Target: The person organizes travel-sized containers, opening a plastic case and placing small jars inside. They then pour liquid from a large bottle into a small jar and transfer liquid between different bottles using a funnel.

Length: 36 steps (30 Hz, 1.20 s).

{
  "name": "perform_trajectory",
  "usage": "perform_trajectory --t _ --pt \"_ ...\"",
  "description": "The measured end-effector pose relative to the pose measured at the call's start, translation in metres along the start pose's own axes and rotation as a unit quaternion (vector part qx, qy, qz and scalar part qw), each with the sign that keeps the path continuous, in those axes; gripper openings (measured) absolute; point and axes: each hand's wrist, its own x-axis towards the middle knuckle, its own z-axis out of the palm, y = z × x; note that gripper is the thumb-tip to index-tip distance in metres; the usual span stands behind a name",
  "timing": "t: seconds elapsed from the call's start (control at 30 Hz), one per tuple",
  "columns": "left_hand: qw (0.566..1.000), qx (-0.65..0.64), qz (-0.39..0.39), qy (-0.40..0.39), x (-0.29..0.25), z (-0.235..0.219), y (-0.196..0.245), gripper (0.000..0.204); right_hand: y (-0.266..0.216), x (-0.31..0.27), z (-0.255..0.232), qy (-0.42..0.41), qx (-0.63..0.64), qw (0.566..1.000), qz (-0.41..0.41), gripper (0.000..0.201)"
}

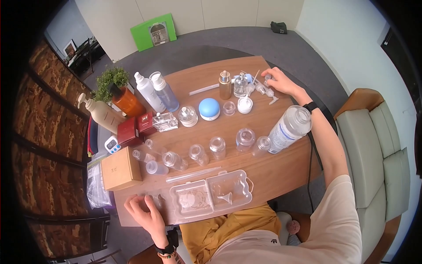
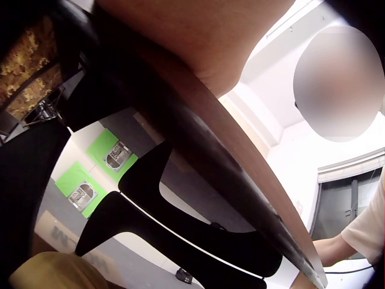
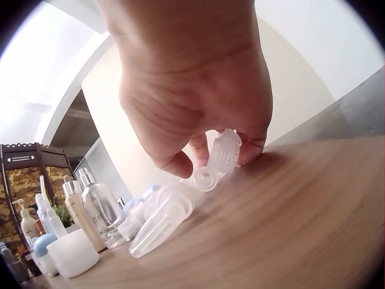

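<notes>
At the table's far right corner, my right hand [image 1: 283,82] has its fingers and thumb round a small clear plastic piece [image 3: 225,152], seen in the right wrist view. Beside that hand [image 3: 198,90] lie translucent pump heads [image 3: 165,217], one touching or very near the held piece. My left hand [image 1: 148,216] is loosely bent at the table's near left edge, next to a small clear item [image 1: 160,201]; nothing shows in its grasp. In the left wrist view, only part of the left hand or wrist [image 2: 198,36] appears, with its fingers hidden.
Several clear empty bottles [image 1: 217,148] stand mid-table. An open clear case [image 1: 212,208] holding a small funnel [image 1: 226,198] lies near the front. A large clear bottle [image 1: 285,132] stands under my right forearm. Boxes [image 1: 121,169], lotion bottles [image 1: 149,91] and a plant are on the left.
</notes>
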Motion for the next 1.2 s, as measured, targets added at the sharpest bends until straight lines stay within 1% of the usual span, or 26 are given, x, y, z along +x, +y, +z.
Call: perform_trajectory --t 0.03,0.07,0.13,0.17,0.23,0.27,0.33,0.37,0.43,0.57,0.63,0.73,0.87,0.93,0.97,1.03,1.13,1.2 --pt "1.000 0.009 0.019 0.010 0.000 0.001 -0.001 0.015 0.004 0.000 0.000 -0.004 0.019 1.000 0.002 0.038" --pt "1.000 0.008 0.019 0.010 0.000 0.001 -0.001 0.015 0.008 0.000 0.001 -0.004 0.018 1.000 0.002 0.038" --pt "0.999 0.007 0.032 0.018 0.000 0.001 -0.001 0.014 0.015 -0.002 0.002 0.018 0.079 0.996 -0.041 0.044" --pt "0.999 0.006 0.032 0.018 0.000 0.002 -0.002 0.014 0.017 -0.004 0.001 0.019 0.079 0.996 -0.041 0.044" --pt "0.999 0.007 0.038 0.022 0.000 0.002 -0.003 0.014 0.017 -0.007 0.000 0.006 0.136 0.991 -0.016 0.048" --pt "0.999 0.006 0.038 0.022 0.000 0.002 -0.004 0.014 0.014 -0.009 -0.001 0.007 0.135 0.991 -0.016 0.048" --pt "0.999 0.008 0.035 0.027 -0.001 0.002 -0.004 0.014 0.008 -0.013 -0.004 -0.005 0.210 0.977 0.043 0.051" --pt "0.999 0.007 0.035 0.027 -0.001 0.002 -0.003 0.014 0.005 -0.015 -0.006 -0.004 0.209 0.977 0.042 0.051" --pt "0.999 -0.022 -0.028 -0.001 -0.002 -0.001 0.001 0.014 0.002 -0.019 -0.007 0.030 0.161 0.986 0.035 0.052" --pt "0.999 -0.023 -0.031 -0.002 -0.002 -0.002 0.001 0.014 0.002 -0.018 -0.011 0.029 0.150 0.987 0.055 0.050" --pt "0.999 -0.022 -0.031 -0.006 -0.002 -0.003 0.003 0.014 -0.001 -0.016 -0.012 0.044 0.221 0.967 0.116 0.046" --pt "0.999 -0.021 -0.025 -0.002 -0.001 -0.002 0.003 0.014 -0.002 -0.017 -0.014 0.050 0.227 0.966 0.118 0.042" --pt "1.000 -0.018 -0.020 0.005 -0.001 -0.002 0.003 0.014 0.006 -0.013 -0.012 0.053 0.203 0.972 0.103 0.039" --pt "1.000 -0.028 -0.015 0.000 -0.001 -0.002 0.004 0.014 0.010 -0.009 -0.013 0.053 0.145 0.984 0.089 0.038" --pt "1.000 -0.027 -0.014 0.001 -0.001 -0.003 0.004 0.014 0.011 -0.008 -0.012 0.053 0.145 0.984 0.089 0.038" --pt "1.000 -0.027 -0.013 -0.002 0.000 -0.003 0.006 0.014 0.012 -0.006 -0.011 0.091 0.100 0.989 0.056 0.040" --pt "1.000 -0.023 -0.022 -0.003 -0.001 -0.003 0.005 0.014 0.010 -0.005 -0.011 0.100 0.085 0.990 0.043 0.043" --pt "1.000 -0.023 -0.019 0.001 -0.002 -0.002 0.004 0.014 0.007 -0.007 -0.011 0.098 0.087 0.990 0.050 0.044"
